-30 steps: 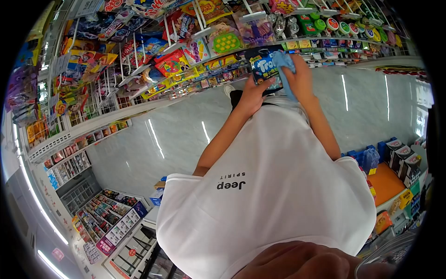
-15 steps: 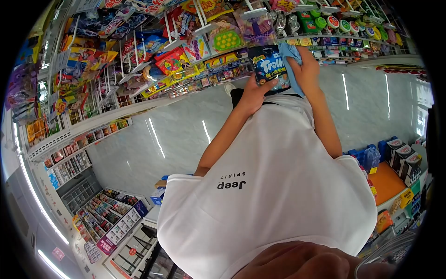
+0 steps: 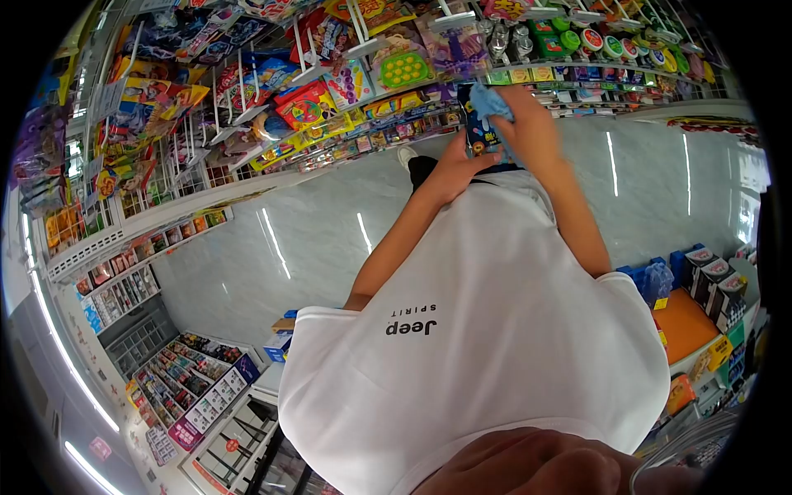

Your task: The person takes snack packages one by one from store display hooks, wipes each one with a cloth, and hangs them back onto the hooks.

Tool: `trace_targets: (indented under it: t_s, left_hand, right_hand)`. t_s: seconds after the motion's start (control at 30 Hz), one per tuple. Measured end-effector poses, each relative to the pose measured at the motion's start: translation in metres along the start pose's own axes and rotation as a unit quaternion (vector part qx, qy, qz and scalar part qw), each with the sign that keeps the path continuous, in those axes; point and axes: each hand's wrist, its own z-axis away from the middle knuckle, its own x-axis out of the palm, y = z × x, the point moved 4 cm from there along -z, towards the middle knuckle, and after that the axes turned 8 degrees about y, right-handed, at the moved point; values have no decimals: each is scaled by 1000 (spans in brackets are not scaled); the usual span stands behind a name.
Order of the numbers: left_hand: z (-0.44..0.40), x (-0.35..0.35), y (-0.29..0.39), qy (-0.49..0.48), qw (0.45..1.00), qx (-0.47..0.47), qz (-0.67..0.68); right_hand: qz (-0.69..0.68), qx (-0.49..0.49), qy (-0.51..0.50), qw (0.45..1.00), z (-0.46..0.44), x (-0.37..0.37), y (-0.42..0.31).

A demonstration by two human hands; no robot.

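My left hand (image 3: 456, 169) grips the lower edge of a dark blue Trolli candy bag (image 3: 481, 147), thumb on its front. The bag is turned partly edge-on, so most of its print is hidden. My right hand (image 3: 530, 124) is closed on a light blue cloth (image 3: 490, 103), which is bunched against the upper part of the bag. The right hand is slightly blurred. Both hands are in front of my waist, just short of the shelf.
A rack of hanging candy bags (image 3: 305, 107) runs along the far side, with jars and small packets (image 3: 590, 41) to its right. Grey floor (image 3: 322, 223) lies below. A counter with boxes (image 3: 693, 326) stands at right, a product stand (image 3: 194, 375) at lower left.
The bag has turned from facing me to partly edge-on. My right hand with the cloth has moved left and across the bag's upper part.
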Motion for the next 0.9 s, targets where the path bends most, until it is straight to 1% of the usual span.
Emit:
trace_targets:
  t_s: [0.03, 0.07, 0.1, 0.2, 0.23, 0.27, 0.3, 0.33, 0.37, 0.4, 0.5, 0.6, 0.67, 0.7, 0.77, 0.8, 0.9]
  left_hand:
    - [-3, -3, -4, -2, 1000, 10, -21]
    - [-6, -8, -11, -3, 999, 21, -41]
    - [-5, -8, -9, -4, 998, 32, -62]
    - [2, -6, -15, -6, 989, -81, 126]
    - [-2, -10, -17, -41, 999, 9, 23]
    - [-7, -18, -25, -75, 989, 100, -82]
    - [-9, -20, -29, -108, 959, 188, -184]
    - [-5, -13, -14, -94, 992, 82, -16]
    - [-1, -4, 0, -78, 985, -28, 154]
    - [4, 5, 8, -57, 937, -137, 317]
    - [0, 4, 1, 14, 955, -139, 263]
    - [-1, 2, -1, 56, 956, -150, 246]
    - [-14, -10, -18, -11, 956, -120, 268]
    - [-15, -7, -11, -44, 954, -105, 278]
    - [-12, -6, -10, 26, 957, -134, 258]
    - [-7, -2, -3, 62, 956, -148, 247]
    - [-3, 8, 9, 61, 969, -108, 215]
  right_hand:
    - [-1, -13, -19, 1000, 4, 2, -6]
    - [-13, -51, -30, 998, 7, 2, -12]
    - [-13, -42, -25, 999, 8, 4, -10]
    - [-13, -11, -5, 1000, 6, 6, 1]
    - [-14, -1, 7, 1000, 4, 5, 3]
    - [-15, 9, 19, 1000, 3, 4, 5]
    - [-14, -7, 13, 1000, 4, 5, 2]
    - [-12, -23, 7, 1000, 6, 5, -3]
    - [-9, -39, 2, 999, 9, 5, -7]
    - [-10, -40, 2, 999, 12, 6, -9]
    - [-16, -46, 2, 999, 21, 12, -15]
    - [-19, -57, -5, 998, 27, 15, -22]
    - [-17, -72, -16, 997, 31, 17, -26]
    - [-23, -66, -22, 997, 30, 17, -26]
    - [-35, -55, -35, 997, 29, 18, -24]
    - [-36, -48, -20, 998, 25, 16, -21]
    - [-40, -16, 23, 999, 12, 10, -13]
